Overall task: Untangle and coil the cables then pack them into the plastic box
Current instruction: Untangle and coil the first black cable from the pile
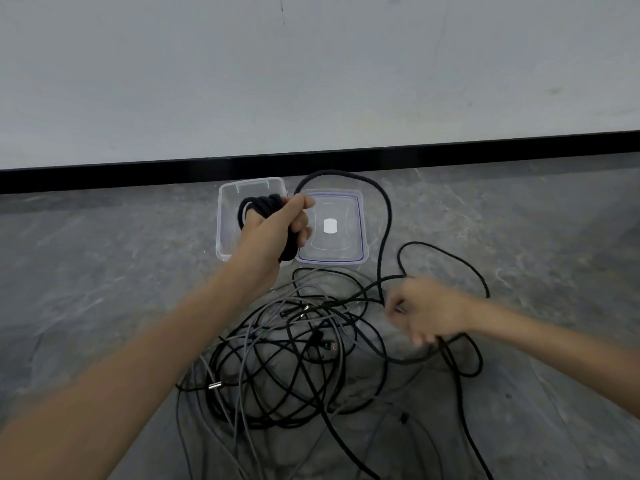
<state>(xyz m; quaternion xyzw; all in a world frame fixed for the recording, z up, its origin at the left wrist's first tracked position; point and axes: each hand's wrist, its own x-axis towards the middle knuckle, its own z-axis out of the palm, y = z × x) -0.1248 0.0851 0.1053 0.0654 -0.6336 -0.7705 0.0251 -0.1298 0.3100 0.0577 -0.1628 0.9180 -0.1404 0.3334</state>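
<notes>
Black cable coil (260, 206) looped round left hand (277, 226), fingers clenched on it, right hand (427, 311) fingers curled around trailing cable (385, 216)

Hands: 2 – left hand (277, 223) & right hand (427, 311)
Plastic box (221, 220): 1, clear
Lid (349, 244): 1, w/ 1 white label (330, 225) on it
Thick black cable (384, 216): 1, w/ 1 coil (258, 202) in it
Tangle (287, 368): 1 heap; thin black & grey cables in it cross too much for an exact no., but several of each colour
Plugs seen in the heap: 1 USB plug (333, 347), 1 silver metal plug (214, 386), approx 2 small black ends (284, 312), too blurred to be sure
</notes>
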